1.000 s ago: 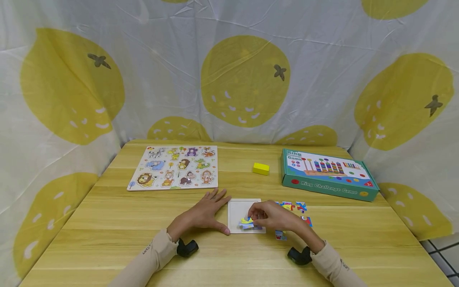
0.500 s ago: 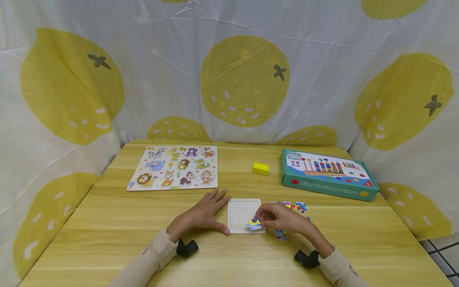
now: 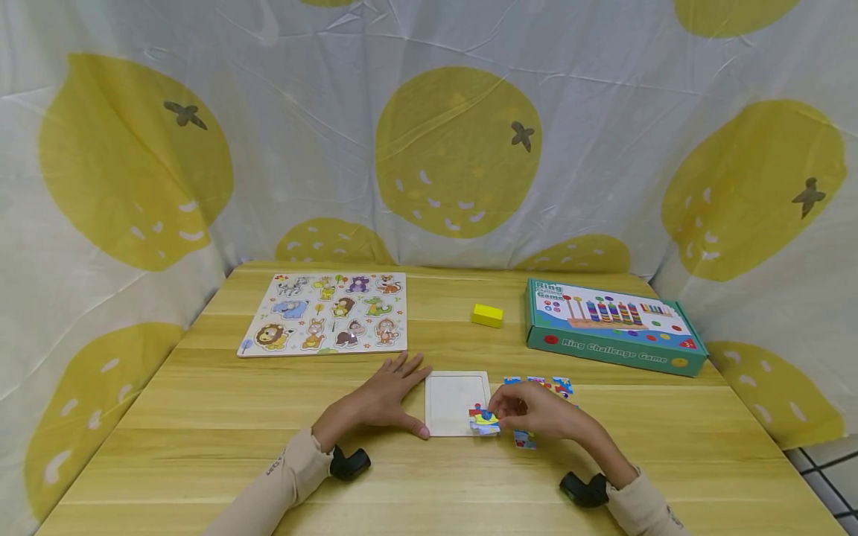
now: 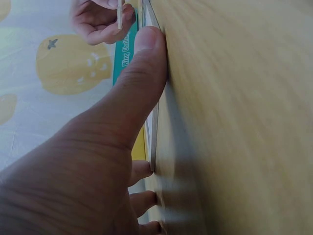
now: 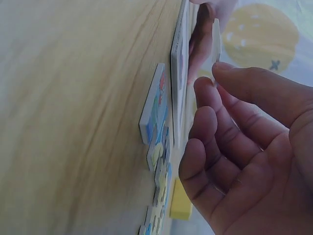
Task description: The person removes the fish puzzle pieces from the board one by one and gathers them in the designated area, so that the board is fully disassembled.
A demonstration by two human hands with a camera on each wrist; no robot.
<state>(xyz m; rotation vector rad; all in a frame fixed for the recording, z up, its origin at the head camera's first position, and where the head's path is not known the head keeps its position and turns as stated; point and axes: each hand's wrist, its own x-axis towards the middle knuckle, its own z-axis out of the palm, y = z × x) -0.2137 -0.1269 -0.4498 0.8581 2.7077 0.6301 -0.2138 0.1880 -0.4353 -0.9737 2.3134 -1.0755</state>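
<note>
A shallow white puzzle tray (image 3: pixel 450 394) lies flat on the wooden table. Beside its left edge my left hand (image 3: pixel 380 396) is spread, the thumb along the near corner and the other fingertips at the far corner. In the left wrist view the thumb (image 4: pixel 139 73) rests against the tray's side. Over the tray's near right corner, my right hand (image 3: pixel 541 409) pinches a colourful jigsaw piece (image 3: pixel 484 421) by its right edge. In the right wrist view the piece (image 5: pixel 216 41) shows edge-on between thumb and fingertip, raised above the tray. Several loose jigsaw pieces (image 3: pixel 561 385) lie right of the tray, partly hidden by the hand.
An animal puzzle board (image 3: pixel 325 313) lies at the back left. A small yellow block (image 3: pixel 487 316) sits behind the tray. The green Ring Challenge Game box (image 3: pixel 613 327) stands at the back right. A fruit-patterned curtain (image 3: pixel 462 164) hangs along the table's back and sides.
My right hand has drawn rightward with the jigsaw piece, from the tray's middle to its near right corner, and the piece has turned. My left hand has stayed in place.
</note>
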